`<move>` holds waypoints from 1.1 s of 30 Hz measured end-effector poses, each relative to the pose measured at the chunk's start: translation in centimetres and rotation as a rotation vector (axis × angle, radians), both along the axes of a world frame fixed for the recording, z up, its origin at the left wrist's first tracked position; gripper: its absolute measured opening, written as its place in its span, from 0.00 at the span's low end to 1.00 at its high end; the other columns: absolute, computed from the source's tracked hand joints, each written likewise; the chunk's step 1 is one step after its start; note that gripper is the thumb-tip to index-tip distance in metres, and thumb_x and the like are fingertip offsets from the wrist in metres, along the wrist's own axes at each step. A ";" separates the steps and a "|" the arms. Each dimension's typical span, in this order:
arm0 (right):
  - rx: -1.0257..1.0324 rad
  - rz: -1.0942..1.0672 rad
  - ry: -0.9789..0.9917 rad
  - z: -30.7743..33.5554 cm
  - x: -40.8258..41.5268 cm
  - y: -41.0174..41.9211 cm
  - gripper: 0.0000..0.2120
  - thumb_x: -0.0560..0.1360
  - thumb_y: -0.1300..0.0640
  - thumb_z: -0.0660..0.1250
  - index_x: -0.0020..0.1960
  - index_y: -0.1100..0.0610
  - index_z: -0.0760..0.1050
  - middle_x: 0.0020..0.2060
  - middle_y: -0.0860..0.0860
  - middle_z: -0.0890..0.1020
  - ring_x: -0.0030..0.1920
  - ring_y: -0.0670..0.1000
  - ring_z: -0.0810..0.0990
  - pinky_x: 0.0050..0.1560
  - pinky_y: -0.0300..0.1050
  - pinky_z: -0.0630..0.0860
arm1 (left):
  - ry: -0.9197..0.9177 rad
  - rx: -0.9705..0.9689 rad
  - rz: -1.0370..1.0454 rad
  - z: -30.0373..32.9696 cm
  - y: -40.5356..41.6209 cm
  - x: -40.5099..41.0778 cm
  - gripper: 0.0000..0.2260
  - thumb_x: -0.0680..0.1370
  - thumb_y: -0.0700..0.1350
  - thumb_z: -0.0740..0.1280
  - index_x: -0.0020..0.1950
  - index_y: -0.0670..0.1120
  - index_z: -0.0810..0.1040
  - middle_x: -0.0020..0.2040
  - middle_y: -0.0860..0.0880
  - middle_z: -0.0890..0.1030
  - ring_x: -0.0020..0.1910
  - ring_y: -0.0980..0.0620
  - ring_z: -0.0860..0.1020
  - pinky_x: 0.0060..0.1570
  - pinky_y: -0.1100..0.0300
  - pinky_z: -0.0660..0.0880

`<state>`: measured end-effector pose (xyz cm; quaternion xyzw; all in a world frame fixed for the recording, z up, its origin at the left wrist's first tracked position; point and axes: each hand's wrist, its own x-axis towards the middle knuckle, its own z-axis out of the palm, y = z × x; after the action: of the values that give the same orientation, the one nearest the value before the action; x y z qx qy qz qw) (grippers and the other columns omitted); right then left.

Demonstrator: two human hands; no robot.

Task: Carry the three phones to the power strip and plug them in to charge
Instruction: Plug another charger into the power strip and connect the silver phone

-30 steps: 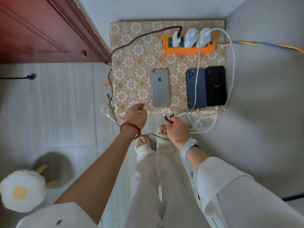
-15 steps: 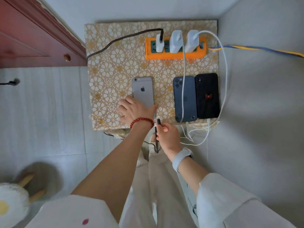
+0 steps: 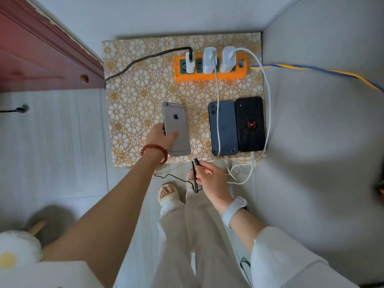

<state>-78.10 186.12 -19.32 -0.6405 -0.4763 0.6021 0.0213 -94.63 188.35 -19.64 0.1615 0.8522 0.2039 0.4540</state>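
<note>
Silver phone [image 3: 176, 125] gripped by left hand [image 3: 161, 138]; right hand [image 3: 209, 179] pinches black cable [image 3: 195, 169].

- The left hand [image 3: 160, 138] is covering the grey phone's [image 3: 176, 129] lower left corner.
- The white fluffy stool [image 3: 16, 252] is getting cut off by the left edge.
- The blue-and-yellow braided cord [image 3: 324, 70] is running out past the right edge.

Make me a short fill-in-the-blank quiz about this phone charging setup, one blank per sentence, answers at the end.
1. The left hand grips the ____ phone.
2. The right hand pinches the plug end of the ____ cable.
3. The power strip is coloured ____.
4. The black phone bears a red ____ emblem.

Missing words: silver; black; orange; spider
</note>
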 end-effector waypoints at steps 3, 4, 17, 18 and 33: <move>0.013 -0.031 0.069 1.4 0.0 0.2 0.11 0.73 0.57 0.62 0.37 0.47 0.79 0.35 0.64 0.82 0.33 0.57 0.77 0.45 0.63 0.77 | -0.387 0.076 0.430 1.3 0.0 0.5 0.15 0.75 0.40 0.65 0.58 0.34 0.72 0.44 0.43 0.80 0.39 0.47 0.78 0.35 0.57 0.78; 0.023 -0.036 0.089 1.9 -0.1 0.3 0.11 0.73 0.57 0.62 0.37 0.45 0.79 0.34 0.63 0.82 0.32 0.57 0.76 0.43 0.61 0.77 | -0.484 0.100 0.535 1.8 0.0 0.6 0.15 0.75 0.39 0.65 0.59 0.33 0.71 0.41 0.45 0.78 0.36 0.50 0.79 0.31 0.59 0.79; 0.189 -0.043 0.162 4.5 -0.7 0.8 0.08 0.73 0.60 0.62 0.40 0.63 0.76 0.26 0.53 0.69 0.28 0.46 0.63 0.33 0.45 0.64 | -0.585 0.169 0.659 2.4 -0.5 1.4 0.13 0.75 0.38 0.64 0.58 0.35 0.71 0.40 0.46 0.78 0.38 0.50 0.78 0.33 0.58 0.80; 0.197 -0.038 0.157 4.5 -0.7 0.9 0.09 0.73 0.60 0.62 0.39 0.64 0.76 0.26 0.53 0.69 0.28 0.45 0.62 0.33 0.45 0.63 | -0.555 0.160 0.632 2.3 -0.6 1.5 0.12 0.75 0.39 0.65 0.57 0.36 0.72 0.40 0.47 0.78 0.37 0.50 0.78 0.34 0.58 0.80; 0.209 -0.057 0.122 4.9 -0.8 0.9 0.09 0.73 0.61 0.61 0.41 0.65 0.77 0.25 0.54 0.70 0.29 0.47 0.63 0.33 0.44 0.62 | -0.476 0.181 0.620 3.0 -0.8 1.5 0.05 0.75 0.41 0.65 0.50 0.42 0.73 0.38 0.48 0.77 0.36 0.52 0.77 0.34 0.59 0.78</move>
<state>-78.95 187.05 -14.44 -0.6103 -0.5158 0.5860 0.1341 -93.14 187.55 -16.65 -0.1159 0.7101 0.4373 0.5395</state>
